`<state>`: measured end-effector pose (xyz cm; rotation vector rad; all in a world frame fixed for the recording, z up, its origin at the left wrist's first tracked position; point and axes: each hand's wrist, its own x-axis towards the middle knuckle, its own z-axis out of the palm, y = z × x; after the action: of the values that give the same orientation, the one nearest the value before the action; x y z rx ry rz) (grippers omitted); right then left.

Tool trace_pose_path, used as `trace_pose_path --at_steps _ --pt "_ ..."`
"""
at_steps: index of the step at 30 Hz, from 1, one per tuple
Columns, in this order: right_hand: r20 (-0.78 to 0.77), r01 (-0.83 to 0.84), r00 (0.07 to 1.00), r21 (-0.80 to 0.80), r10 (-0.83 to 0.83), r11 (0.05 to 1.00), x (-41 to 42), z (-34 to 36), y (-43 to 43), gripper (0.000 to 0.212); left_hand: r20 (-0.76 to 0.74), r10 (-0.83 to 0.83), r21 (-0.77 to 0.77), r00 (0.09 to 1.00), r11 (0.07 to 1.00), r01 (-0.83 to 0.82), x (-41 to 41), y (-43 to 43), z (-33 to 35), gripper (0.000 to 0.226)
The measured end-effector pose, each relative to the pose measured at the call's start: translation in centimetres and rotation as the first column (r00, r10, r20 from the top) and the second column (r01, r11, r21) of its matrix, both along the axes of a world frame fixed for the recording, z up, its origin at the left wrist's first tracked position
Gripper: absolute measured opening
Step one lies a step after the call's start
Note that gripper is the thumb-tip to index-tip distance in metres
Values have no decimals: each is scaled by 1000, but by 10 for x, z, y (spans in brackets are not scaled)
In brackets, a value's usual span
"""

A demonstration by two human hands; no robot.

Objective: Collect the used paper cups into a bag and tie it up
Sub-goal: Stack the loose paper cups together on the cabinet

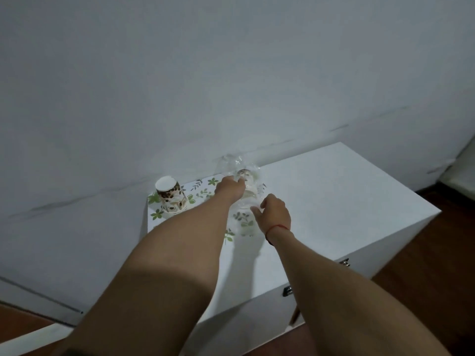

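Observation:
A clear plastic bag (232, 161) stands near the wall on the white cabinet top (334, 201). Stacked paper cups (248, 186) with brown print show through it. My left hand (230, 188) reaches into or against the bag's left side, fingers on the cups; whether it grips them I cannot tell. My right hand (275, 214), a red thread at its wrist, holds the bag's lower edge with pinched fingers. Another stack of brown-patterned paper cups (171, 195) stands upside down to the left, apart from both hands.
A white mat with green leaf print (203, 194) lies under the cups and the bag. The grey wall (231, 73) rises right behind. The cabinet front has metal handles (286, 291). Brown floor (437, 278) shows to the right.

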<state>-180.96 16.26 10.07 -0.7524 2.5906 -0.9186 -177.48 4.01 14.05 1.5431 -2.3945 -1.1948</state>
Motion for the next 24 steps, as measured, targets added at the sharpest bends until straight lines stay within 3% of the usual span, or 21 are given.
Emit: trace_pose_path --at_steps 7,14,19,24 --pt "160 266 951 12 -264 964 -29 -14 -27 40 -34 48 76 998 996 -45 -23 -29 -24 65" --pt "340 301 911 -161 -233 940 -38 -24 -51 17 -66 123 219 990 970 -106 -45 -43 -34 67" --pt "454 344 865 -227 -214 911 -50 -24 -67 32 -63 199 366 978 916 -162 -57 -50 -41 65" --pt "494 392 837 -240 -236 888 -60 -26 -78 33 -121 263 524 957 836 -163 -66 -54 -53 40"
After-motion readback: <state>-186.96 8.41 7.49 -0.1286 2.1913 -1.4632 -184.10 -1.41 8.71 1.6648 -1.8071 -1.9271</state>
